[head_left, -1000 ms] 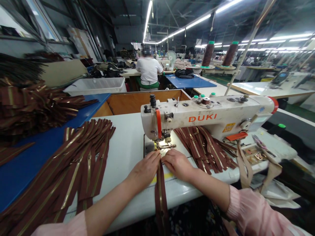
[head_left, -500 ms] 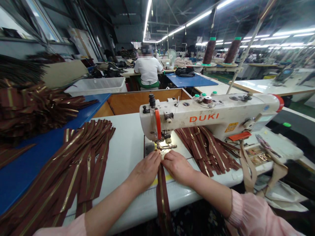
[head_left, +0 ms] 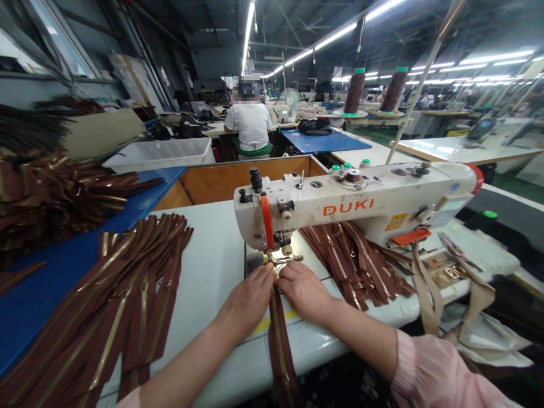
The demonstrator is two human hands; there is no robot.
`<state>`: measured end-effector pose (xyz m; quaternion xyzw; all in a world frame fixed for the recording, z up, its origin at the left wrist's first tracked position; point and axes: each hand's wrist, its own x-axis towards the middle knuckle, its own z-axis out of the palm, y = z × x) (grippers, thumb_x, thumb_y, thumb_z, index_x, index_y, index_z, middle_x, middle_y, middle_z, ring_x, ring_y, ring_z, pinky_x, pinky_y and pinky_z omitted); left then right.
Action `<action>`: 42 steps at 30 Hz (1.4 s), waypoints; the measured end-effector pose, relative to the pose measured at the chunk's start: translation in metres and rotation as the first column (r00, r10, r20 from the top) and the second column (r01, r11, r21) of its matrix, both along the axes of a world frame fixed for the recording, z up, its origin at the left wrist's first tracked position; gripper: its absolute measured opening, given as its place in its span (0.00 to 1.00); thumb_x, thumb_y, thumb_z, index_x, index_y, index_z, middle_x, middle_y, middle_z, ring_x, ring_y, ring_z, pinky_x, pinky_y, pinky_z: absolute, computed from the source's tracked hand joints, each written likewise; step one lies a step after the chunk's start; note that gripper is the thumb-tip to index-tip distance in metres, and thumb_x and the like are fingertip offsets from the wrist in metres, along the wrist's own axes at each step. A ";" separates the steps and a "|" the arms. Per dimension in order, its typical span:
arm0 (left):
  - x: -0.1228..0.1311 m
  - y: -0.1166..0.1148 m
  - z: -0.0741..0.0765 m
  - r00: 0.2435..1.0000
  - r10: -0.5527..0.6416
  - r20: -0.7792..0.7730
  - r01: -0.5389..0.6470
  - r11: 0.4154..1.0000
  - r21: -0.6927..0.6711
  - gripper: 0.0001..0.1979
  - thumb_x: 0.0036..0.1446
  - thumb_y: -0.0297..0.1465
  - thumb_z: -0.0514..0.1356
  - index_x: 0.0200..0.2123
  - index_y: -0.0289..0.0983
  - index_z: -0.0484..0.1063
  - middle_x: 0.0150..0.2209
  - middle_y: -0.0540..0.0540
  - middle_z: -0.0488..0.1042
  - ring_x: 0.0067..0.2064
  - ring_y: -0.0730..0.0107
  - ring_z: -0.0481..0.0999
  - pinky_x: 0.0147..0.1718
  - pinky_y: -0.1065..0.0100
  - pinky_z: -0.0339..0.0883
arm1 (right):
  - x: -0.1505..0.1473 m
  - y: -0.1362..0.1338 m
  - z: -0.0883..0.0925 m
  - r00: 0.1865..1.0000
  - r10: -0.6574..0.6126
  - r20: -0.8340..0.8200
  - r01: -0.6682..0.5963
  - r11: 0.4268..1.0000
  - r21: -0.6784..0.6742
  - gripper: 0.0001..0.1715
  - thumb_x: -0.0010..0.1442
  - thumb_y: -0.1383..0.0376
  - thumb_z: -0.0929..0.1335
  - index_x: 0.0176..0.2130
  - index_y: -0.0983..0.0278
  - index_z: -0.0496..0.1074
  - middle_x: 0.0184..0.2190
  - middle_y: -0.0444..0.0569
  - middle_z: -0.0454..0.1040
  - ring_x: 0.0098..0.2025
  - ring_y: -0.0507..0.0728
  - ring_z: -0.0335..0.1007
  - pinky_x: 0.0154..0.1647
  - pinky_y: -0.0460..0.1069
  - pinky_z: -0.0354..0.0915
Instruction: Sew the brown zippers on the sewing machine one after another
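Person's at a DUKI sewing machine, and both bare hands are right up at the needle area. The left hand and right hand sit side by side with a brown zipper with gold teeth between them. Neither hand looks relaxed or fully clenched: the fingers are curled a bit and closed in on the zipper from both sides, gripping it and pressing it down on the machine bed. Their fingertips end just short of the presser foot, which sits right ahead of them.

From the fingers, the zipper's free length runs back toward the person and hangs over the table edge. A yellow strip lies on the white table just below the fingers.

Left of the left hand's fingers there's a big pile of matching zippers, with more bunched on a blue table farther out. Right of the right hand's fingers, another zipper pile lies under the machine arm. Past that are beige straps and a little tray of metal hardware. Way ahead of the fingers, a co-worker in a white shirt sits with their back turned.
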<state>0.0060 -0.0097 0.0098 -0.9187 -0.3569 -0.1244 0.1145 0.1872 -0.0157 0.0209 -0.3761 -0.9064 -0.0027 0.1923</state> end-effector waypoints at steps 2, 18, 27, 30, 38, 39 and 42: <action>-0.002 -0.001 -0.003 1.000 -0.007 0.000 0.007 1.000 -0.002 0.17 0.63 0.23 0.44 0.51 0.28 0.66 0.51 0.33 0.72 0.56 0.56 0.69 0.51 0.57 0.68 | 0.000 -0.002 0.000 1.000 -0.003 0.020 0.003 1.000 0.007 0.07 0.64 0.68 0.64 0.36 0.66 0.71 0.34 0.49 0.70 0.40 0.58 0.60 0.40 0.51 0.58; -0.007 0.004 -0.002 0.999 0.014 0.047 -0.012 0.999 -0.051 0.19 0.63 0.24 0.43 0.55 0.30 0.63 0.56 0.34 0.69 0.59 0.61 0.66 0.54 0.58 0.65 | -0.003 -0.001 0.002 0.997 -0.070 0.034 0.070 0.998 0.007 0.06 0.64 0.67 0.64 0.38 0.66 0.70 0.34 0.49 0.69 0.41 0.58 0.60 0.41 0.51 0.57; -0.006 0.007 -0.004 0.991 0.023 0.135 -0.013 0.997 -0.073 0.19 0.63 0.26 0.43 0.54 0.31 0.63 0.54 0.35 0.70 0.58 0.60 0.67 0.54 0.56 0.66 | -0.004 -0.001 0.004 0.996 -0.085 0.037 0.084 0.996 0.008 0.05 0.64 0.68 0.64 0.38 0.66 0.70 0.36 0.50 0.69 0.42 0.58 0.59 0.41 0.52 0.57; -0.006 0.008 -0.005 0.991 0.026 0.134 -0.017 0.997 -0.070 0.19 0.63 0.25 0.43 0.53 0.30 0.64 0.54 0.35 0.70 0.57 0.60 0.68 0.53 0.55 0.67 | -0.003 -0.001 0.005 0.996 -0.080 0.037 0.080 0.997 0.005 0.06 0.64 0.68 0.64 0.39 0.66 0.70 0.36 0.50 0.69 0.42 0.58 0.59 0.41 0.52 0.57; -0.003 -0.002 -0.002 0.979 0.073 0.192 -0.062 0.996 -0.063 0.17 0.63 0.26 0.45 0.49 0.32 0.67 0.48 0.37 0.72 0.52 0.58 0.72 0.50 0.55 0.70 | -0.002 -0.001 0.003 0.996 -0.073 0.042 0.072 0.997 0.004 0.07 0.65 0.68 0.63 0.40 0.66 0.70 0.35 0.50 0.68 0.41 0.58 0.59 0.39 0.51 0.57; -0.002 -0.003 -0.002 0.977 0.078 0.199 -0.064 0.995 -0.073 0.16 0.62 0.26 0.45 0.49 0.32 0.68 0.48 0.37 0.72 0.51 0.58 0.72 0.50 0.56 0.70 | -0.002 -0.001 0.003 0.997 -0.070 0.043 0.070 0.998 0.008 0.07 0.64 0.68 0.63 0.40 0.66 0.70 0.35 0.50 0.68 0.41 0.58 0.59 0.39 0.51 0.57; -0.001 -0.004 0.000 0.978 0.064 0.199 -0.048 0.995 -0.084 0.15 0.62 0.25 0.46 0.47 0.31 0.68 0.46 0.37 0.73 0.50 0.58 0.73 0.49 0.56 0.70 | -0.002 0.000 0.002 0.997 -0.068 0.043 0.067 0.998 0.010 0.06 0.64 0.68 0.63 0.40 0.66 0.70 0.35 0.50 0.68 0.41 0.58 0.59 0.39 0.51 0.58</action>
